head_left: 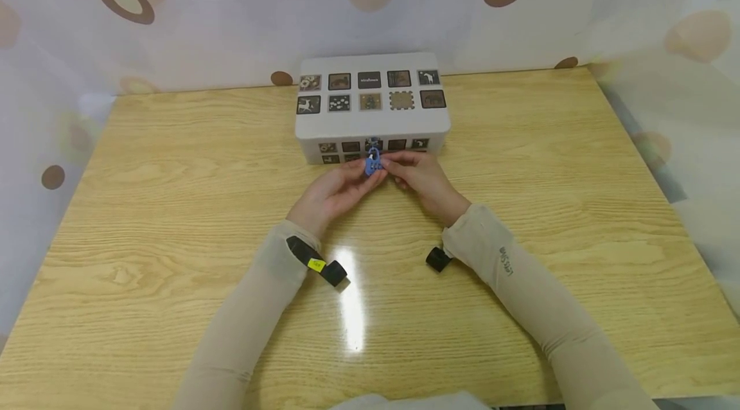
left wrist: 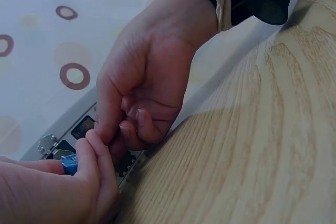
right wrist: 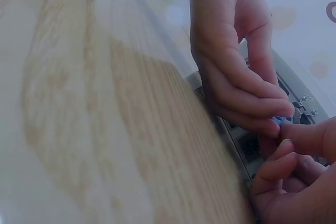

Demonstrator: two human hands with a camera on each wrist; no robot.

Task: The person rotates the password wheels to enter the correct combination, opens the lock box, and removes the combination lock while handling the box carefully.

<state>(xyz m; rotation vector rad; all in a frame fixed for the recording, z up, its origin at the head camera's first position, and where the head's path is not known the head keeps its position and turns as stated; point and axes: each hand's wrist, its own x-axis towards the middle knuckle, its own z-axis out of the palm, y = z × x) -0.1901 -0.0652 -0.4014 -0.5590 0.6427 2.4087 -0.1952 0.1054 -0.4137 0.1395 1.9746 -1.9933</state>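
Observation:
A small blue padlock (head_left: pixel 372 164) with number dials is held in front of a white tin box (head_left: pixel 370 126) printed with small dark pictures. My left hand (head_left: pixel 338 188) holds the padlock body between thumb and fingers. From the other side, my right hand (head_left: pixel 426 182) pinches its edge with thumb and index finger at the dials. The shackle points up, close under the metal latch (head_left: pixel 372 141) on the box front. I cannot tell whether it passes through the latch. In the left wrist view, the fingers cover most of the padlock (left wrist: pixel 69 164).
The box stands at the back of a wooden table (head_left: pixel 173 217), near a curtain (head_left: pixel 231 11) with round patterns. Black wrist cameras are strapped on both sleeves, one over the left wrist (head_left: pixel 334 273) and one by the right (head_left: pixel 438 259).

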